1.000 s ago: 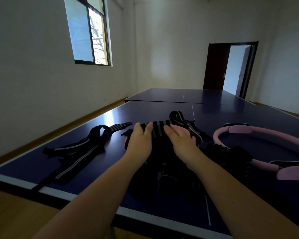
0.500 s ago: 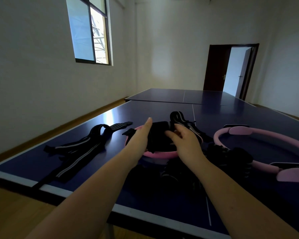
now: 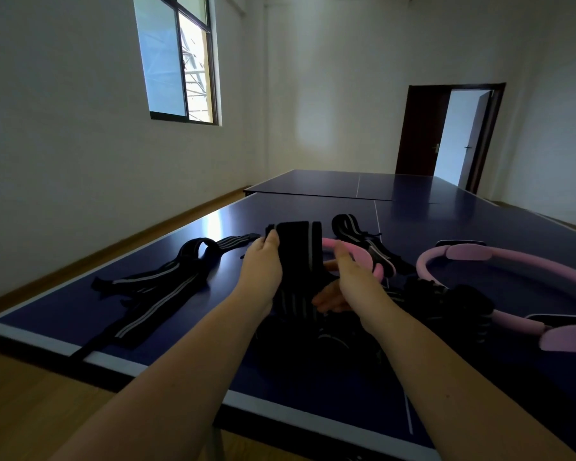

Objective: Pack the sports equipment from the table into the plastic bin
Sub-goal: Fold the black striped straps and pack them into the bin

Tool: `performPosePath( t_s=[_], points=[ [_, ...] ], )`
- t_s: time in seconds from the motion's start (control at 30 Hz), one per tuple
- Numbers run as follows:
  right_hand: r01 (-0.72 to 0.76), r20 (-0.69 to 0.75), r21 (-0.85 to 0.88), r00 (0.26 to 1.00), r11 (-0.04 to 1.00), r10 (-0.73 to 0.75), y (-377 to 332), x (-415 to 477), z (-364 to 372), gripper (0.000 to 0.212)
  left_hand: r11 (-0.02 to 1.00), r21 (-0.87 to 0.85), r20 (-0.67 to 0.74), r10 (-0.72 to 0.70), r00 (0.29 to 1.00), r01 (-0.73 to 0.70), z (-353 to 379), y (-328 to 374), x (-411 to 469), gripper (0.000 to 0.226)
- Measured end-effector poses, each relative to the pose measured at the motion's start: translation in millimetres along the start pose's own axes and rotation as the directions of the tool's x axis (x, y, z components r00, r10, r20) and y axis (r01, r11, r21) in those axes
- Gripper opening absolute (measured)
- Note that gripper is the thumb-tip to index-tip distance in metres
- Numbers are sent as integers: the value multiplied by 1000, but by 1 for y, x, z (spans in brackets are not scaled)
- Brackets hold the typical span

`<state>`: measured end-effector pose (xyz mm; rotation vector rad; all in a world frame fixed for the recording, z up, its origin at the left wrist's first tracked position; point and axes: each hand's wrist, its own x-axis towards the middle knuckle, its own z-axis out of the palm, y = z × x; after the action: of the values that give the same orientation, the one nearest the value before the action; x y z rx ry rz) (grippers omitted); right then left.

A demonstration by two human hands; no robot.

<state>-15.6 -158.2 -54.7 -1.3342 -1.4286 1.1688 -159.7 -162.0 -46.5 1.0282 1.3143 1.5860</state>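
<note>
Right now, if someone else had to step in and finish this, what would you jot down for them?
Left hand: gripping the upper end of a black striped wrap, lifted above the table.
Right hand: on the wrap's lower part.
Still on the table: loose striped straps at left, a large pink ring at right, a smaller pink ring behind the hands, a dark pile.
No bin in view; nothing visibly packed. Everything remains.
</note>
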Motion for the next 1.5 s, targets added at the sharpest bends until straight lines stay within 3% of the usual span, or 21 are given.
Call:
performPosePath(
  t_s=[0.07,0.2,0.4,0.5,0.67,0.8,0.9,0.97,1.03,1.1,1.2,1.27,1.4,1.47,1.5],
  points=[
    [-107,66,38,992,994,104,4,5,-2,45,999,-45,-11,-29,1000,28,-1,-3,2,30],
    [-204,149,316,975,927,164,11,10,0,30,991,-117,36,-54,998,58,1,-5,-1,25],
    [16,-8,551,1000,834,-14,3,19,-2,26,989,140,91,39,995,-52,-3,-7,1,8],
    [132,-77,537,991,833,-108,3,20,-10,40,959,272,103,55,993,-82,-10,-6,1,22],
    [290,-163,369,955,883,-246,1,14,-7,28,869,478,77,104,992,-128,-9,-13,-1,17],
    [370,-70,295,928,881,-366,1,6,-4,46,907,417,12,54,998,-54,-7,-13,-1,8],
    [476,25,32,879,879,-477,7,0,-2,49,958,274,-71,-64,995,81,-8,-14,6,12],
    [572,88,-235,818,786,-569,9,-5,-2,45,968,157,-78,-185,980,195,-7,-15,8,14],
    [639,178,-452,748,622,-639,7,-12,-3,38,960,10,-9,-280,960,280,-4,-16,8,14],
    [659,253,-540,720,523,-647,3,-17,-6,39,937,-138,21,-320,947,320,0,-16,6,17],
    [623,324,-623,756,473,-568,12,-13,-9,50,900,-269,82,-334,939,344,4,-11,2,12],
    [573,345,-701,793,424,-501,26,-7,-8,63,889,-294,130,-327,936,351,7,-11,1,14],
    [505,289,-825,762,253,-579,43,3,-12,63,866,-310,256,-323,911,393,11,-14,-10,23],
    [464,252,-859,751,216,-610,43,4,-12,54,890,-229,259,-336,906,395,13,-14,-10,20],
    [450,217,-857,756,249,-617,40,2,-13,47,931,-118,205,-318,926,346,13,-13,-8,18]
  ],
)
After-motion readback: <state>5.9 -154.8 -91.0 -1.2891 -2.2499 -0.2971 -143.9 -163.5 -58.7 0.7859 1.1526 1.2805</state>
